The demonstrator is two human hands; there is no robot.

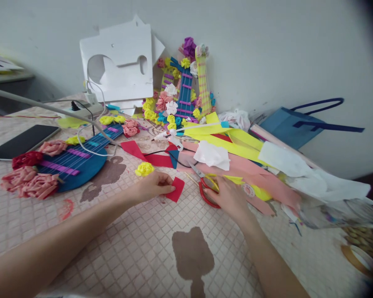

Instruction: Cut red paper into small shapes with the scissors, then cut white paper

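My left hand (153, 185) pinches a small red piece of crepe-like paper (175, 189) between thumb and fingers, just above the tablecloth. To the right, my right hand (228, 194) is closed on the red handles of a pair of scissors (202, 177), whose blades point away to the upper left. A yellow paper flower (144, 169) sits just beyond my left hand. Farther back lie a longer red strip (133, 151) and a white glue gun (164, 135). Pink strips (245, 169) and a crumpled white sheet (211, 155) spread beyond my right hand.
At left lies a blue toy guitar (83, 167) with paper flowers, beside a dark tablet (25, 140). More decorated guitars (185, 93) and a white cut-out board (121, 41) lean on the wall. A blue bag (292, 126) and a tape roll (357, 258) are at right.
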